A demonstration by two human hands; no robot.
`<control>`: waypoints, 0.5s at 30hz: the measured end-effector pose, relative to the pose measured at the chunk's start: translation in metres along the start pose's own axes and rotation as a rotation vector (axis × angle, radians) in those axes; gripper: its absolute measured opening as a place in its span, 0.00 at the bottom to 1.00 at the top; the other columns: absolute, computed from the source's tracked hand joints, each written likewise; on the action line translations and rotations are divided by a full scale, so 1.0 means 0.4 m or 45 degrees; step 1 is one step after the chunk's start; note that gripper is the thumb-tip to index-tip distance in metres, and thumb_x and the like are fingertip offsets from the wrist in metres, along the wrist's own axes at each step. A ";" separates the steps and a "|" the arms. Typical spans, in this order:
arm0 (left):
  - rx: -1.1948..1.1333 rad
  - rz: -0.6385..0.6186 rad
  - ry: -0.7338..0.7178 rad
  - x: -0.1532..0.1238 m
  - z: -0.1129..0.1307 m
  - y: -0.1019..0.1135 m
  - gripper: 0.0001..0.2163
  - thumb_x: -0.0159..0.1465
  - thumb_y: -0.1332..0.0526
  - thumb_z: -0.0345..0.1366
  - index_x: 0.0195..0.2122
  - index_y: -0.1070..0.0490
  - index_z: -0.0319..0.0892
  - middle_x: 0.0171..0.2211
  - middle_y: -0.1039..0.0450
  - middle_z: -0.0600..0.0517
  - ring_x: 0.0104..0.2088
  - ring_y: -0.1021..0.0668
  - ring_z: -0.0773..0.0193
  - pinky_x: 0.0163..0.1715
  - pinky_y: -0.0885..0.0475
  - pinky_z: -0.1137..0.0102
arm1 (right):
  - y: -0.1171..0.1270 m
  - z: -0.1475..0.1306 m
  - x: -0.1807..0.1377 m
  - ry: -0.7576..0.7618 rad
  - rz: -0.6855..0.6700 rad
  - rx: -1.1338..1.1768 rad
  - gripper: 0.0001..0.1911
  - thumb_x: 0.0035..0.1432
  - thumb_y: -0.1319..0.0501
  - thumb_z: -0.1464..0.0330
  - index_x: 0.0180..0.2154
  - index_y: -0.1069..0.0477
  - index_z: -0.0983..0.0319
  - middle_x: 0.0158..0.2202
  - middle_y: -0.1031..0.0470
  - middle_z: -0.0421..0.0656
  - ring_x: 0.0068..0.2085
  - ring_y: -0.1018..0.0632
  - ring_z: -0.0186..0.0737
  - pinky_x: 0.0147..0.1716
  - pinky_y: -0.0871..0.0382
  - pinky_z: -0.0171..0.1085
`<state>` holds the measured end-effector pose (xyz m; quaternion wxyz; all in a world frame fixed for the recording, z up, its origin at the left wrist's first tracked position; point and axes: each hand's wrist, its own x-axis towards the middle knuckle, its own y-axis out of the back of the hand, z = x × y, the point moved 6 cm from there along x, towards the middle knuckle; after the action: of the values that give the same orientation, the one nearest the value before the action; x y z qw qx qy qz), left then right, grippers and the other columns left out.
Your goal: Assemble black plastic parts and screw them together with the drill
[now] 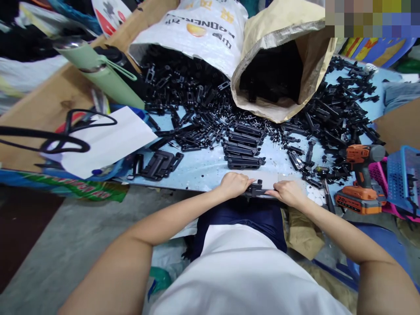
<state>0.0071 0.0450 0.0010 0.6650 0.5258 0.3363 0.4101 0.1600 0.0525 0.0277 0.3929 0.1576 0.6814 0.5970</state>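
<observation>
At the table's front edge, my left hand [235, 184] and my right hand [288, 192] grip the two ends of a black bracket-like part [257, 189]. Fingers of both hands are closed round it, and they hide its ends. Just beyond lies a row of several black assembled parts [244, 150] of long, narrow shape. To the left on the blue tabletop [206, 164] sit more black pieces in a flat cluster [159, 165]. Loose black parts [297, 159] and small screws lie to the right of the row.
A white sack [197, 33] and a brown paper sack [282, 26] lie open at the back, amid heaps of black parts [328, 109]. An orange cordless drill [361, 179] stands right, beside a blue basket [405, 179]. A green bottle [101, 72] leans left above white paper [108, 140].
</observation>
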 end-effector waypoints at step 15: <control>-0.095 0.022 0.089 -0.005 0.014 0.018 0.27 0.68 0.60 0.44 0.28 0.25 0.35 0.26 0.23 0.42 0.27 0.22 0.58 0.24 0.35 0.70 | 0.062 -0.071 0.044 0.488 0.409 -0.007 0.27 0.59 0.53 0.48 0.36 0.33 0.66 0.30 0.30 0.48 0.33 0.30 0.42 0.32 0.44 0.37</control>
<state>0.0099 0.0417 0.0092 0.6685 0.4889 0.3394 0.4460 0.1219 0.0507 0.0441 0.1571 0.1467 0.7082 0.6725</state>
